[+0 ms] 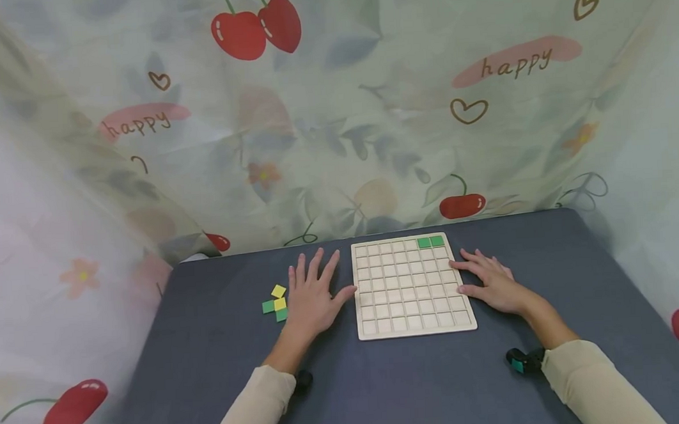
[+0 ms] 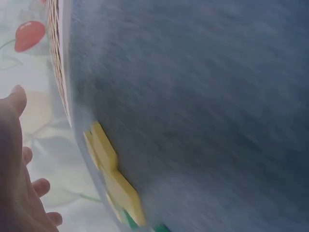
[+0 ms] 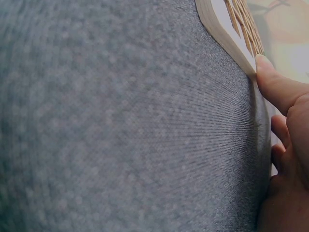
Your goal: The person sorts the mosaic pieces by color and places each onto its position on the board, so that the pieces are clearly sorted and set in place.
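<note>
A pale board (image 1: 414,298) with a grid of square cells lies on the table. Two green tiles (image 1: 431,242) fill cells at its far right corner. My left hand (image 1: 311,300) is spread flat-fingered just left of the board, its thumb tip close to the board's left edge. Left of that hand lie loose yellow tiles (image 1: 278,291) and green tiles (image 1: 268,306); the hand may hide more. In the left wrist view, yellow tiles (image 2: 104,145) appear near the fingers. My right hand (image 1: 496,286) rests at the board's right edge, thumb (image 3: 273,79) touching it, fingers loosely extended.
The dark table cloth (image 1: 418,387) runs under everything. A printed curtain (image 1: 324,142) hangs behind the table's far edge and along both sides. Black wrist cameras (image 1: 526,360) sit at the sleeve cuffs.
</note>
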The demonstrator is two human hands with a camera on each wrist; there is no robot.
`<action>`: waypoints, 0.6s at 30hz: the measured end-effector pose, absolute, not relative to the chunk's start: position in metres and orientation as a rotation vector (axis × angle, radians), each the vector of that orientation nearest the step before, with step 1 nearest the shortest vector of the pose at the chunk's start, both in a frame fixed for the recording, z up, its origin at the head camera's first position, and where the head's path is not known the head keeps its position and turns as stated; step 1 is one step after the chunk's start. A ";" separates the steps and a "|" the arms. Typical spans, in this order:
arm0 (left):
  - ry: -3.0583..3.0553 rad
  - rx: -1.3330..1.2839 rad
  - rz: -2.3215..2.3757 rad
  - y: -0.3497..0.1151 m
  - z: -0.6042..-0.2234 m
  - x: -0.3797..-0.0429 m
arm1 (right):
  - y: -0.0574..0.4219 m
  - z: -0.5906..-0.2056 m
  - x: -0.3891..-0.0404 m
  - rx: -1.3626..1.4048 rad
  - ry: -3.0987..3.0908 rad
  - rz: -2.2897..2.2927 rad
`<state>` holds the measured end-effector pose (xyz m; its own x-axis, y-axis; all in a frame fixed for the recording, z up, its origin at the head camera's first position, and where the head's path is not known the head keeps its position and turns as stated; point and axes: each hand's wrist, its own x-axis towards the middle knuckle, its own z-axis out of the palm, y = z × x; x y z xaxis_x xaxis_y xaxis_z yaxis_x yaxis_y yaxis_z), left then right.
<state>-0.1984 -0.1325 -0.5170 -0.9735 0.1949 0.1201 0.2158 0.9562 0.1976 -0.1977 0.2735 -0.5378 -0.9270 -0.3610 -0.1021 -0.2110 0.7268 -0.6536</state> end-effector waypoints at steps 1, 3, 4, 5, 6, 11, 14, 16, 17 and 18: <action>-3.016 -0.306 -0.314 -0.137 -0.518 -0.197 | 0.273 -0.538 -0.198 -0.457 2.708 -0.986; -3.018 -0.291 -0.302 -0.145 -0.519 -0.194 | 0.273 -0.537 -0.198 -0.458 2.708 -0.986; -3.017 -0.281 -0.297 -0.149 -0.520 -0.193 | 0.273 -0.537 -0.198 -0.457 2.709 -0.987; -3.016 -0.269 -0.300 -0.153 -0.520 -0.193 | 0.273 -0.538 -0.197 -0.458 2.707 -0.990; -3.017 -0.257 -0.306 -0.156 -0.520 -0.192 | 0.273 -0.538 -0.197 -0.458 2.706 -0.990; -3.005 -0.193 -0.362 -0.174 -0.520 -0.187 | 0.273 -0.538 -0.197 -0.460 2.705 -0.988; -2.996 -0.163 -0.368 -0.184 -0.519 -0.184 | 0.273 -0.537 -0.197 -0.455 2.702 -0.988; -2.986 -0.145 -0.367 -0.191 -0.519 -0.183 | 0.272 -0.537 -0.197 -0.450 2.700 -0.988; -2.982 -0.134 -0.375 -0.194 -0.520 -0.182 | 0.272 -0.536 -0.197 -0.448 2.701 -0.987; -2.980 -0.123 -0.391 -0.196 -0.521 -0.182 | 0.272 -0.536 -0.197 -0.446 2.702 -0.985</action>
<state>-0.1816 -0.1963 -0.5208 -0.9878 0.0632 0.1426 0.0978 0.9631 0.2507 -0.1973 0.2721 -0.5359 -0.9270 -0.3583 -0.1107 -0.2030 0.7276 -0.6552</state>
